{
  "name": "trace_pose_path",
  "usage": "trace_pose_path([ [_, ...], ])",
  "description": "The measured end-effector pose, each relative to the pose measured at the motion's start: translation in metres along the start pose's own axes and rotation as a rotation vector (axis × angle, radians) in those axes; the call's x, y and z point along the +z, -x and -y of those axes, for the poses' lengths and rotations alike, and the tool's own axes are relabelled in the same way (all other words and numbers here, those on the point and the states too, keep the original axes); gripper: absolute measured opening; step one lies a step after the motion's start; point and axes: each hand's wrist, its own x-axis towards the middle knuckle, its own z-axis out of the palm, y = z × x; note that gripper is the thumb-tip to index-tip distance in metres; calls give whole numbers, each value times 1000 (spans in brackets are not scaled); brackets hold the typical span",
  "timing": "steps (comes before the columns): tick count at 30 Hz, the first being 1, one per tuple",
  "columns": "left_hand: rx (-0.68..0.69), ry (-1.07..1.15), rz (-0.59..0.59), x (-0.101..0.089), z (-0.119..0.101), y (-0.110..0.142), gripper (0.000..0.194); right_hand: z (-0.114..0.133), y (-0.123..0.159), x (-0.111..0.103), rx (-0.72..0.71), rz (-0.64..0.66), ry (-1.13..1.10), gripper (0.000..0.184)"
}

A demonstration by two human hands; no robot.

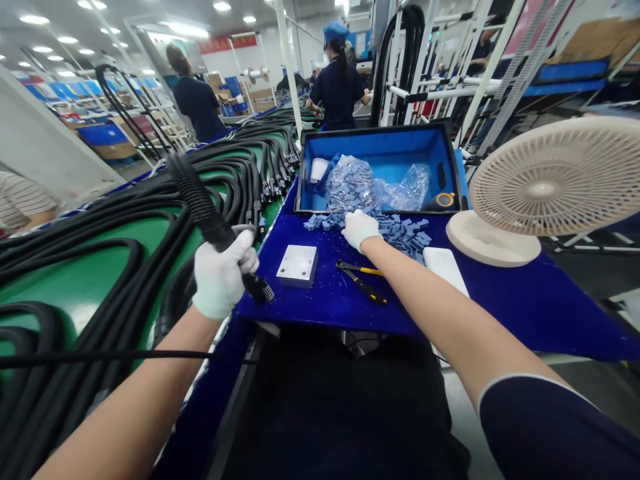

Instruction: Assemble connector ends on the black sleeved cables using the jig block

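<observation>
My gloved left hand (223, 272) is closed around a black corrugated hose (200, 200), whose lower end with a metal tip points down at the table's left edge. My gloved right hand (360, 230) reaches into a pile of small blue plastic clips (400, 233) in front of the bin. Its fingers are bent down among them, and whether one is pinched is hidden. Between my hands sits a metal block (299, 265) with two dark holes. Pincers with yellow and black handles (367, 283) lie to its right.
A blue bin (313, 141) holds bagged blue parts (350, 183) and a tape measure (444, 201). A beige fan (545, 190) stands on the right, near a white slab (447, 269). Many black hoses (120, 280) cover a green conveyor (75, 303) at left. Two people stand beyond.
</observation>
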Motion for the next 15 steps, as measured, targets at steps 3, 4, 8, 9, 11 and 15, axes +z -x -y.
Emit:
trace_pose_path([
  [3, 130, -55, 22, 12, 5, -27, 20, -2, -13, 4, -6, 1, 5, 31],
  [4, 144, -75, 31, 15, 8, -34, 21, -2, -13, 4, -3, -8, 7, 32],
  [8, 138, -118, 44, 21, 23, -52, 21, -10, -11, 3, 14, -107, -5, 42],
  [9, 130, -117, 46, 21, 26, -53, 22, -11, -9, 3, 2, -151, -26, 42],
  [11, 116, -109, 51, 20, 31, -55, 24, -11, -3, 5, -56, -227, -96, 38],
  [15, 120, -88, 57, 16, 35, -57, 24, 1, 19, 12, -255, -213, -284, 31],
])
